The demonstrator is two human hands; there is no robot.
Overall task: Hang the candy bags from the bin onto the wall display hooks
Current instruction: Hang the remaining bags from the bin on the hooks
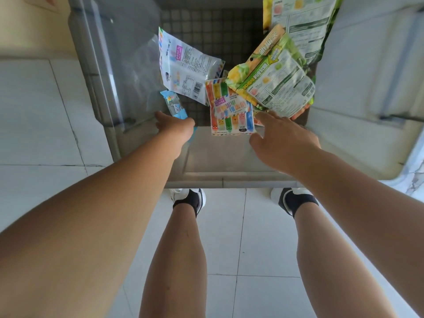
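My left hand [175, 127] grips the blue packet [173, 106] in the bin [218, 158]; right hand [283, 140] open, fingers spread, just beside the striped bag [230, 109].

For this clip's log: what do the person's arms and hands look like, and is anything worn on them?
The left arm and right arm are bare from the frame edge to the wrists, with no sleeves in view. The left hand and right hand are ungloved; no watch, bracelet or ring shows on the visible parts. Lower down are black ankle socks and white shoes.
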